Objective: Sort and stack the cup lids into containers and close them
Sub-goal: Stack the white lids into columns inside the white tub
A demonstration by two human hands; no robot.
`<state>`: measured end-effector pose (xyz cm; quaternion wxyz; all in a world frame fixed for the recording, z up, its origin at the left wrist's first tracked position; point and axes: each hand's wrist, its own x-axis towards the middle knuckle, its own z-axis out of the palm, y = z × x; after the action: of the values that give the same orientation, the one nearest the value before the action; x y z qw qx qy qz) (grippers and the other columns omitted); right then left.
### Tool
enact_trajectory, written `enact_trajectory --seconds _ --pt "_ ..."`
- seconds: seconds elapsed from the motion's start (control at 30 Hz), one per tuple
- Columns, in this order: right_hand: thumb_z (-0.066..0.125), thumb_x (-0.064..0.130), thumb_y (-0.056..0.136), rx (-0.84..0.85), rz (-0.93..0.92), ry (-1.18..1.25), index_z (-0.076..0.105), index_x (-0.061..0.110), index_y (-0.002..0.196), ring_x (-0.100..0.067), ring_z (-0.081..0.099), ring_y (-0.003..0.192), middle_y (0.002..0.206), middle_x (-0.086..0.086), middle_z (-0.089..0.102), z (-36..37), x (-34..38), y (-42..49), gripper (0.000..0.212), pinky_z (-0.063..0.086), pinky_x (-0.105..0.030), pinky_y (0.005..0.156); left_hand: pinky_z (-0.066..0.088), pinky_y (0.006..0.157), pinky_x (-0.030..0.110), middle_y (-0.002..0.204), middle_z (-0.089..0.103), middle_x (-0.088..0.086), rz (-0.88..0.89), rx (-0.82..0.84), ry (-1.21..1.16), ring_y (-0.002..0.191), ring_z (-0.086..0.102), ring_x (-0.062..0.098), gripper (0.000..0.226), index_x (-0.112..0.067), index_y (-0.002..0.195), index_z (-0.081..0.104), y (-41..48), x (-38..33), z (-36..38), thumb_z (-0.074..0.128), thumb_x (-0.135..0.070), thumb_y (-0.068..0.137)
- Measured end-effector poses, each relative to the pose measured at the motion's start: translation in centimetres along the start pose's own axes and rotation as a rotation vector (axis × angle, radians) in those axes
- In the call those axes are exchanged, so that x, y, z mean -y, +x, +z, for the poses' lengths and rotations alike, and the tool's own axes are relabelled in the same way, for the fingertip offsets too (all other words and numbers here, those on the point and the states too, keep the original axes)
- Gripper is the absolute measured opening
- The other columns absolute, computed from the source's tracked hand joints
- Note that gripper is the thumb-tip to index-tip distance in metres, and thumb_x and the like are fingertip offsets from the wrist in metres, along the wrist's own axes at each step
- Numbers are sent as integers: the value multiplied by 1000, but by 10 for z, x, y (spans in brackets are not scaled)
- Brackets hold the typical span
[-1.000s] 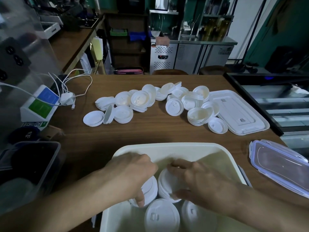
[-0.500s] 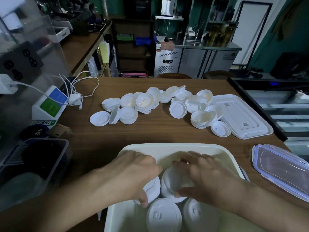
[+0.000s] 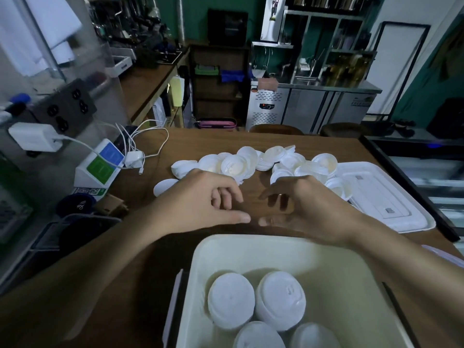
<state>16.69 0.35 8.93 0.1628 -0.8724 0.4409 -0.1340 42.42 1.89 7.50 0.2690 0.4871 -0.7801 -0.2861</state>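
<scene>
One view only: head-worn, wide-angle (straight edges bow toward the frame borders). Positioned at the near edge of the table (image 3: 213,144), facing forward and steeply down across it. Close range: container (image 3: 351,285) at the near edge fills the frame bottom; left hand (image 3: 200,199) and right hand (image 3: 308,209) sit mid-frame. Far table edge lies at mid-height; steel counter (image 3: 313,109) well beyond, upper frame.
</scene>
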Motion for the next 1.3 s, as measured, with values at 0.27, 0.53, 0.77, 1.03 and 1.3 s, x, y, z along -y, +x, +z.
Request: enact_trajectory --seconds 0.27,0.53,0.77,1.03,1.3 --pt "89 41 78 34 47 27 65 23 134 -6 64 90 105 12 66 26 -42 88 63 58 -34 82 49 93 32 126 62 -8 -251 -225 243 116 60 15 60 -27 131 64 50 94 6 87 -44 78" --pt "87 38 78 63 131 -70 66 20 132 -14 64 94 122 3 68 63 -72 152 60 55 -33 82 45 100 35 163 27 3 -491 64 384 144 43 26 115 -27 165 16 73 134 12 90 -28 77" --pt "81 40 85 114 71 -237 64 26 129 -18 59 104 122 7 60 81 -75 174 50 48 -32 79 47 104 37 152 47 5 -497 97 436 139 47 25 91 -20 158 28 76 142 14 80 -6 85" --pt "72 26 87 113 81 -220 65 23 92 -23 63 98 108 4 64 91 -63 185 10 50 -33 73 47 93 31 140 52 -1 -489 122 376 130 51 20 88 -25 153 35 72 137 14 87 -13 82" --pt "76 33 86 116 125 17 65 19 98 -14 63 82 91 5 65 49 -52 140 21 54 -31 70 53 94 42 119 54 -16 -322 51 386 113 54 11 76 -35 129 48 56 108 0 87 -54 67"
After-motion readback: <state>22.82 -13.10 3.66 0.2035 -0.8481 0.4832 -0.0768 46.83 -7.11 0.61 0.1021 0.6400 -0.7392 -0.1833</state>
